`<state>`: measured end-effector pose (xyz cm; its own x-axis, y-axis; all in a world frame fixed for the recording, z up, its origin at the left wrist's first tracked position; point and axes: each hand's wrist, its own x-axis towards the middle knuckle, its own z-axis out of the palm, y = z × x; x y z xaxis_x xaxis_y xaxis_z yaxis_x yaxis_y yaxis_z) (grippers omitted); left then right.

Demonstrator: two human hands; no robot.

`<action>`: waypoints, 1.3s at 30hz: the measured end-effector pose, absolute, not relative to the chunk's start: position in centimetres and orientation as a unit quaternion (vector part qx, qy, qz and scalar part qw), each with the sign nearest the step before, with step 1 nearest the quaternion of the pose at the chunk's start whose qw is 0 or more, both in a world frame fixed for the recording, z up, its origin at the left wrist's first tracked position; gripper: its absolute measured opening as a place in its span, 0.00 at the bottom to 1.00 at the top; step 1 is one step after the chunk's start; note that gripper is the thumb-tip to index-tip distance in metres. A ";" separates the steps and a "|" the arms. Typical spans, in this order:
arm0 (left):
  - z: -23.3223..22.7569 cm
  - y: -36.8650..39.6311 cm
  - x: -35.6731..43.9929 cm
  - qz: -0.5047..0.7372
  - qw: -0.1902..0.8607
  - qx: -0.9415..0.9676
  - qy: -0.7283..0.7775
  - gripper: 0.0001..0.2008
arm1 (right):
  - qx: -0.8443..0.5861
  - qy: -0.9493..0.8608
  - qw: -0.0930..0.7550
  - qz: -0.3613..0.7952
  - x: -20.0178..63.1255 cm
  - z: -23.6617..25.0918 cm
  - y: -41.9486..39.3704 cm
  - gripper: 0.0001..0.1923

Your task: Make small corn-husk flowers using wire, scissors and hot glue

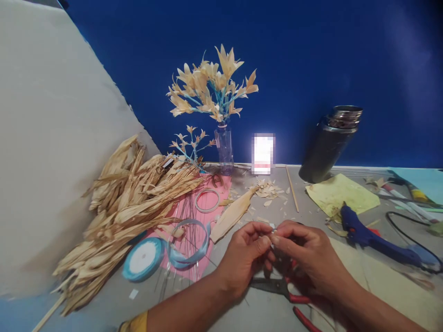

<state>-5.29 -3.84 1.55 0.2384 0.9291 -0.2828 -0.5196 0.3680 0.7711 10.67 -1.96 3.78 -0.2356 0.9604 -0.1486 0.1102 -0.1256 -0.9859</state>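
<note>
Both hands meet fingertip to fingertip just above the table. My left hand (pixel 246 253) is closed in a pinch, and my right hand (pixel 306 249) pinches opposite it. Something tiny and whitish shows between the fingertips, too small to name. Below the hands lies a red-handled cutting tool (pixel 268 284), partly covered by my right hand and wrist. A single flat piece of dried corn husk (pixel 233 216) rests just beyond my left hand. Small husk scraps (pixel 266 189) are scattered farther back.
Left stands a heap of corn husks (pixel 134 203), with blue ribbon rolls (pixel 144 259) and thin wires on a pink sheet (pixel 207 251). Behind are husk flowers (pixel 207 83) in a clear bottle (pixel 224 150) and a flask (pixel 325 147). Right lies a blue glue gun (pixel 374 240) with its cord.
</note>
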 end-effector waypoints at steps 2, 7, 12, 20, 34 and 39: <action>1.6 -3.6 -5.5 0.496 0.740 0.258 0.373 0.23 | -0.477 -0.546 0.379 0.575 10.6 4.0 -1.9 0.20; 1.5 -3.0 -6.2 0.480 0.742 0.278 0.376 0.21 | -0.437 -0.513 0.370 0.640 10.4 4.1 -1.8 0.18; 1.6 -2.7 -6.2 0.465 0.760 0.286 0.354 0.22 | -0.437 -0.530 0.363 0.629 10.5 4.1 -1.5 0.17; 2.0 -2.3 -6.3 0.462 0.729 0.262 0.433 0.21 | -0.500 -0.572 0.367 0.537 11.3 2.5 0.0 0.14; 3.5 0.9 -6.4 0.460 0.756 0.198 0.421 0.21 | -0.550 -0.764 0.148 0.303 14.7 5.0 3.8 0.12; 2.5 0.7 -6.6 0.446 0.779 0.172 0.405 0.21 | -0.564 -0.813 0.037 0.137 13.4 5.9 8.1 0.11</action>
<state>-6.63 0.65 2.55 0.2738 0.8351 -0.4772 -0.5563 0.5422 0.6297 13.43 8.15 5.90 -0.3611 0.9277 -0.0950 0.9075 0.3261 -0.2648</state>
